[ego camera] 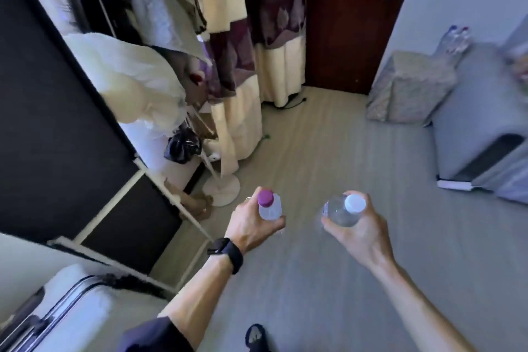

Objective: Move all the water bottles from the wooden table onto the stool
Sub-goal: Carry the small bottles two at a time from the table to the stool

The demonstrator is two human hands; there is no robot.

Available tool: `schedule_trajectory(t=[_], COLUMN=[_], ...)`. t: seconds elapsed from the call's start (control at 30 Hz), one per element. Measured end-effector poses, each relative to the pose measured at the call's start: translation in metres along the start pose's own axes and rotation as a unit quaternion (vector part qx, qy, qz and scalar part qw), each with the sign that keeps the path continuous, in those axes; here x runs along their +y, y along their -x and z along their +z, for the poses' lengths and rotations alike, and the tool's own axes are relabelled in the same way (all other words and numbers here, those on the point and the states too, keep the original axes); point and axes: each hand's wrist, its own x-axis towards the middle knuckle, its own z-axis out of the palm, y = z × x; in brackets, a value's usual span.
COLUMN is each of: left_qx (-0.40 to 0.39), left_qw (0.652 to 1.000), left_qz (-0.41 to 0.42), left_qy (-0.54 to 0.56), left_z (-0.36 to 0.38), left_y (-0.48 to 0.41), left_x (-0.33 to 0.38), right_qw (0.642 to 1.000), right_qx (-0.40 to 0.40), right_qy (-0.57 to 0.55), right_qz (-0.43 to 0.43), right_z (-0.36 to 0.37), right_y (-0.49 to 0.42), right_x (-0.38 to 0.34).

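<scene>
My left hand (251, 226) grips a clear water bottle with a purple cap (269, 206), held upright over the floor. My right hand (360, 230) grips a second clear bottle with a white cap (344, 208), also upright. Both hands are in the lower middle of the view, side by side and apart. At the far right, a cloth-covered stool (411, 88) stands against the wall. Behind it, several blurred bottles with coloured caps (455, 40) stand on a grey surface. No wooden table shows in this view.
Grey-brown floor (314, 151) lies open between me and the stool. A dark wardrobe (57, 111) and hanging clothes fill the left. A white fan base (221, 187) stands near the curtain (248, 37). A grey cabinet (480, 151) sits at right, a suitcase (57, 320) at bottom left.
</scene>
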Motion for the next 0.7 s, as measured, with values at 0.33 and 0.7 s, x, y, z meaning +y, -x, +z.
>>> schedule_trajectory(t=[0.33,0.7], left_qx=[-0.089,-0.172], left_qw=[0.99,0.968], left_qz=[0.113,0.181], left_qy=[-0.008,-0.036], left_z=[0.066,0.154], left_y=[-0.212,-0.418], left_x=[0.102,0.23], right_qw=[0.99,0.965], right_qx=[0.1,0.175], right_qy=[-0.001,-0.014], right_qz=[0.1,0.193], right_z=[-0.056,-0.13], right_y=[-0.167,-0.357], right_x=[0.027,0.076])
